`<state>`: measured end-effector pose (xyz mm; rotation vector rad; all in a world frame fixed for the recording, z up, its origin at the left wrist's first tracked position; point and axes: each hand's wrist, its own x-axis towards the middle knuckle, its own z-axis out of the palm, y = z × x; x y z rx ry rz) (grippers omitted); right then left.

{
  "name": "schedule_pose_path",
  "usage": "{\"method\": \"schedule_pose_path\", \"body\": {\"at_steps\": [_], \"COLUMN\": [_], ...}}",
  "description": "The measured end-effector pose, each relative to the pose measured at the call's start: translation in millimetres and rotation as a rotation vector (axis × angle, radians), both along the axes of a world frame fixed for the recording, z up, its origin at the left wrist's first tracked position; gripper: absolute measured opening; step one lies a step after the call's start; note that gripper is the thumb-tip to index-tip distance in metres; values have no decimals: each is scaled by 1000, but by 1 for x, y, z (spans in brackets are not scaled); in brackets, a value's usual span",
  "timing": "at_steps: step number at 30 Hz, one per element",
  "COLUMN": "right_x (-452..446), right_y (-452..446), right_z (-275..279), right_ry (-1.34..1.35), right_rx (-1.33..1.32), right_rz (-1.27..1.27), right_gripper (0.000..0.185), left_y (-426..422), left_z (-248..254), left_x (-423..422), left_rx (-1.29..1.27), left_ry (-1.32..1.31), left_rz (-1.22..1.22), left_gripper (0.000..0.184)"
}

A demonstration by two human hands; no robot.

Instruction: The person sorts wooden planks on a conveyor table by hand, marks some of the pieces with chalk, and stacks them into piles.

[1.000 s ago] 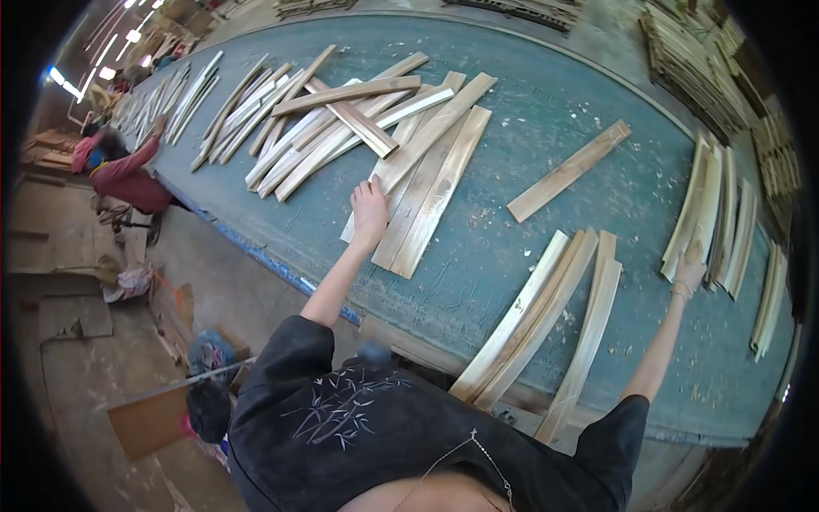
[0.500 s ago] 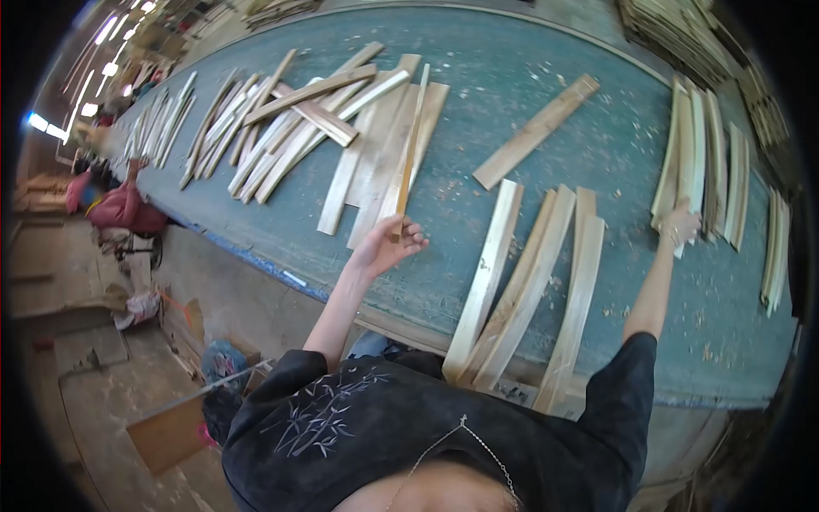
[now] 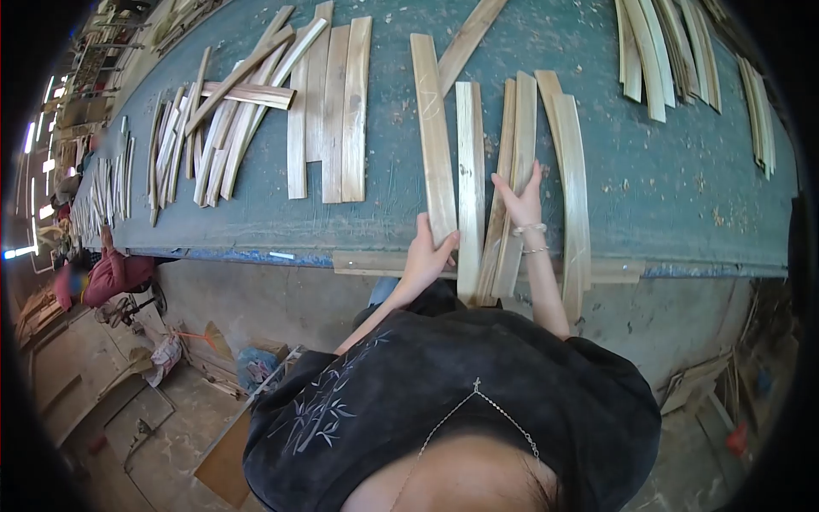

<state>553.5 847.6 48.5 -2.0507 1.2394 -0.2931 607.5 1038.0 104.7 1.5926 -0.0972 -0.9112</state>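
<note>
My left hand (image 3: 432,253) grips the lower end of a long, pale wooden slat (image 3: 433,136) that lies lengthwise away from me. Just right of it is another light slat (image 3: 469,171). My right hand (image 3: 522,200), with a bracelet at the wrist, rests with thumb and fingers spread over a pair of slats (image 3: 514,145); nothing is lifted in it. Further right, two overlapping slats (image 3: 572,179) reach over the near table edge.
On the green table (image 3: 665,205), wide boards (image 3: 344,111) and a crossed slat pile (image 3: 243,96) lie left. More slats (image 3: 655,51) are at the far right. A person in a red top (image 3: 111,277) is at the left edge.
The view has turned. My left hand has brought a slat from the left boards to beside the near slats. My right hand has left the far-right bundle and come to the near slats.
</note>
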Motion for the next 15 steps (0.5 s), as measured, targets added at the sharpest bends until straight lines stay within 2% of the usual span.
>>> {"method": "schedule_pose_path", "body": {"at_steps": [2,4,6,8,10,12,14,15], "right_x": [8,9,13,12,22,29,33,37], "right_y": [14,13,14,14,28,37,42,46], "right_z": [16,18,26,-6,11,5,7,32], "right_ry": [-180,-165,-102,-182,-198,-193,-210,-122], "right_rx": [230,252,268,201,289,167,586,708], "right_rz": [-102,-74,-9,56,65,91,29,5], "right_gripper": [95,95,93,90,88,87,88,87], "left_y": [6,10,10,6,6,14,21,24], "left_z": [-3,-14,-25,-25,-12,-14,-11,-3], "left_x": [6,14,18,19,27,34,34,38], "left_rx": [143,155,206,102,-114,-180,-249,-326], "left_ry": [10,-15,-442,-353,49,86,176,248], "left_rz": [-180,-252,-417,-382,-381,-394,-405,-393], "left_gripper": [35,35,36,37,37,37,38,37]}}
